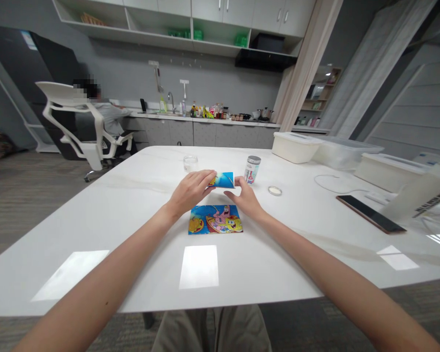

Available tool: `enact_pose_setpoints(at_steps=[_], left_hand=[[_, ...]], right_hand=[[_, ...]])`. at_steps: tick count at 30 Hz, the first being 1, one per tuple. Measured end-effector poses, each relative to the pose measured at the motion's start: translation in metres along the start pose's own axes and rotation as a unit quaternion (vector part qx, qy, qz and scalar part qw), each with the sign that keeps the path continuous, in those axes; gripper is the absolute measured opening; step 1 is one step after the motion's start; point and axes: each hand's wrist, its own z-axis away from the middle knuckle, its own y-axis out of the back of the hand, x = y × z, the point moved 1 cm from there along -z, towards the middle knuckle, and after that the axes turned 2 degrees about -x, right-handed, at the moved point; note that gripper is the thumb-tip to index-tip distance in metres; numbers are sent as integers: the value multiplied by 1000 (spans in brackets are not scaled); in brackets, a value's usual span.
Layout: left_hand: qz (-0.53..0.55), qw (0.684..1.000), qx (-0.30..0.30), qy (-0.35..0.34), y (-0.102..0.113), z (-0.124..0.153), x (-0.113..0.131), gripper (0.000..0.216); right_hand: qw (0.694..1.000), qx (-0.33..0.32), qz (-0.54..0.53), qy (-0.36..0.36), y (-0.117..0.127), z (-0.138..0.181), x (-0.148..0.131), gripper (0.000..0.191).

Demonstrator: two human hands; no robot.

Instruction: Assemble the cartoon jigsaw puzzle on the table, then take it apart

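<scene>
My left hand (195, 189) is closed around the left part of a blue cartoon-printed card (224, 180), held tilted above the table; its exact shape is partly hidden by the fingers. At the card's right edge is my right hand (246, 196), fingers curved, with thumb and forefinger apart; I cannot tell whether a fingertip touches the edge. Below both hands a flat cartoon picture (215, 220) lies on the white table (146, 259). Beyond them stand a clear glass jar (190, 163) and a printed canister with a grey lid (252, 170). A round ring-like lid (275, 190) lies to the right.
On the right are a dark tablet (370, 213), a thin cable, a white paper bag (421, 195) and several storage boxes (295, 147). A person (110, 117) sits in a white chair (68, 100) at back left. A kitchen counter (220, 119) runs along the wall.
</scene>
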Motion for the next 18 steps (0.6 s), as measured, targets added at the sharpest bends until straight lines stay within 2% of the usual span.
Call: enact_pose_setpoints(at_steps=[2,4,6,8,11,18], left_hand=[[-10,1000,-23,0,0,-1,1,25],[-17,999,-39,7,-1,-1,2,20],[-21,999,-50,8,-3,0,2,17],[-23,998,-65,0,-7,2,2,15],[-34,995,-90,-8,-12,5,3,12],[-52,979,-195,5,-15,4,9,9]], right_hand=[[998,39,26,39,2,2,-5,49],[990,44,90,95,4,3,-12,55],[972,16,181,147,6,5,-20,43],[952,-22,254,169,6,7,-26,28],[932,-68,320,159,2,8,-29,16],[902,-117,398,119,-2,11,-20,17]])
